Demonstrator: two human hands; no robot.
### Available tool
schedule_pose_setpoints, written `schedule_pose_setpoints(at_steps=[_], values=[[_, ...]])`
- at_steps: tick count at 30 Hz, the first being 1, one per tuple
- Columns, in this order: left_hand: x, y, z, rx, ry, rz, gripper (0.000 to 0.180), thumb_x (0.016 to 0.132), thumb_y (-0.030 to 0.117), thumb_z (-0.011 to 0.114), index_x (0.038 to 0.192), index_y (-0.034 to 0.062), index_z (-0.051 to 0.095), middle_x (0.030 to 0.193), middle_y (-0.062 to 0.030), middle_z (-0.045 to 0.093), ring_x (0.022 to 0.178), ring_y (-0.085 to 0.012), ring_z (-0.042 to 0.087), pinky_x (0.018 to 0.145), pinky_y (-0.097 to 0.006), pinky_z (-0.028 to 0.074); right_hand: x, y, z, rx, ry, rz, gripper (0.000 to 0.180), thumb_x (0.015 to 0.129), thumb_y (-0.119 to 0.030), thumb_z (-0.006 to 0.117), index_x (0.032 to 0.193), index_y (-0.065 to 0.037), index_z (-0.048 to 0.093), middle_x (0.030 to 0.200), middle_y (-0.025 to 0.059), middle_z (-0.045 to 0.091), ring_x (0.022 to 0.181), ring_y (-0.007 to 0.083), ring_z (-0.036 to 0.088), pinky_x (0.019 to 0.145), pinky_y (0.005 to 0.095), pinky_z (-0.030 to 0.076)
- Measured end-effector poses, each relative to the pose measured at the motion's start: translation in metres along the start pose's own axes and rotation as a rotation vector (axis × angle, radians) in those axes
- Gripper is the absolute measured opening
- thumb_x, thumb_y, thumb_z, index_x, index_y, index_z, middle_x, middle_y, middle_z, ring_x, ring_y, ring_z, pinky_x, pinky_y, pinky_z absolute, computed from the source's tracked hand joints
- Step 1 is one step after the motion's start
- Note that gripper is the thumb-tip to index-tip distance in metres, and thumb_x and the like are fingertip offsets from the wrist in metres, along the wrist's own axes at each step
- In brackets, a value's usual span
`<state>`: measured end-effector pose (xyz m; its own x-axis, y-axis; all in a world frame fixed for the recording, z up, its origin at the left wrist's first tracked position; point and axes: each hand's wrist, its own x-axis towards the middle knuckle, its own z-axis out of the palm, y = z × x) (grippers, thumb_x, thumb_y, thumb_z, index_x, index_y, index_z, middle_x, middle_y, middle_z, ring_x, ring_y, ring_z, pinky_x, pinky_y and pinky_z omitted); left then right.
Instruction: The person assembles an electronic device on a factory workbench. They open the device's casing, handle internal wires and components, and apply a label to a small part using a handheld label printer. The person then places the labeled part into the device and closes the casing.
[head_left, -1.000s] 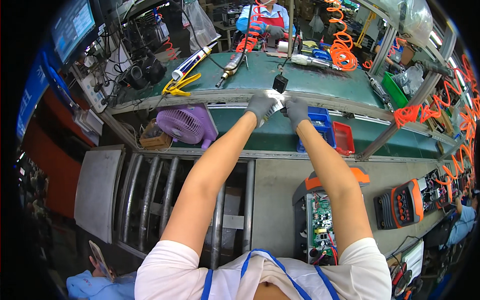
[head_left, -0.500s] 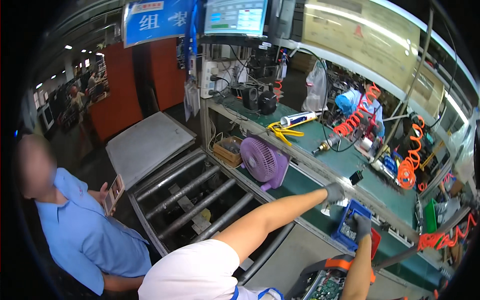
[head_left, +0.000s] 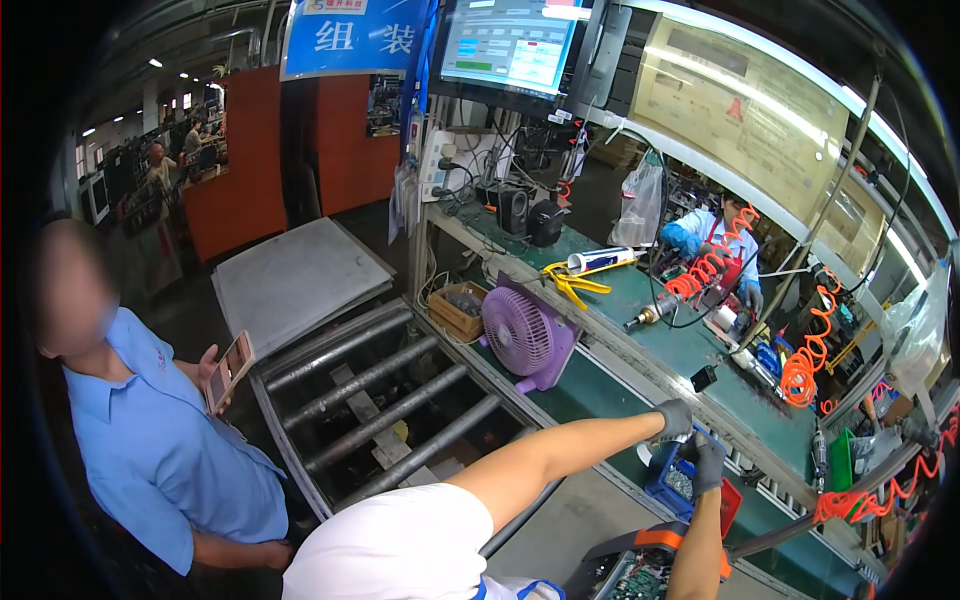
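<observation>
My left hand (head_left: 673,418), in a grey glove, is at the bench's edge by the far end of a blue bin (head_left: 659,494). Its fingers are curled, and what they hold, if anything, is too small to make out. Over the bin's right side is my right hand (head_left: 709,466), also gloved, with its fingers drawn together close to the left one; their tips are partly hidden. Small metal screws (head_left: 680,484) lie in the bin. Below my right forearm sits an orange-and-black housing (head_left: 662,538) with a green circuit board (head_left: 628,576) exposed.
A red bin (head_left: 731,503) adjoins the blue one. A purple fan (head_left: 520,335), yellow caulking gun (head_left: 572,283) and coiled orange hoses (head_left: 802,375) are along the bench. Rollers (head_left: 400,410) lie to the left. One person (head_left: 165,420) holds a phone; another (head_left: 735,240) works across the bench.
My right hand has risen out of the blue bin toward my left hand. The left hand stays near the bench edge. The whole view has shifted slightly.
</observation>
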<state>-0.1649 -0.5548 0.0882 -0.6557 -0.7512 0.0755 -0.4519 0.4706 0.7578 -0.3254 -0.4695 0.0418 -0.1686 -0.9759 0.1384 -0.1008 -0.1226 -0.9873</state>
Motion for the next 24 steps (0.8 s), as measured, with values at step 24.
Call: schedule_pose_setpoints(at_steps=[24], values=[[0.042, -0.033, 0.039, -0.003, 0.002, 0.065, 0.012, 0.066, 0.013, 0.061, 0.075, 0.0062, 0.065, 0.068, -0.0086, 0.061, 0.060, -0.0175, 0.057, 0.054, -0.034, 0.047, 0.002, 0.005, -0.002, 0.165, 0.101, 0.095, 0.012, 0.086, -0.018, 0.058, 0.095, -0.010, 0.062, 0.074, -0.0025, 0.058, 0.060, 0.0064, 0.053, 0.057, 0.0217, 0.046]])
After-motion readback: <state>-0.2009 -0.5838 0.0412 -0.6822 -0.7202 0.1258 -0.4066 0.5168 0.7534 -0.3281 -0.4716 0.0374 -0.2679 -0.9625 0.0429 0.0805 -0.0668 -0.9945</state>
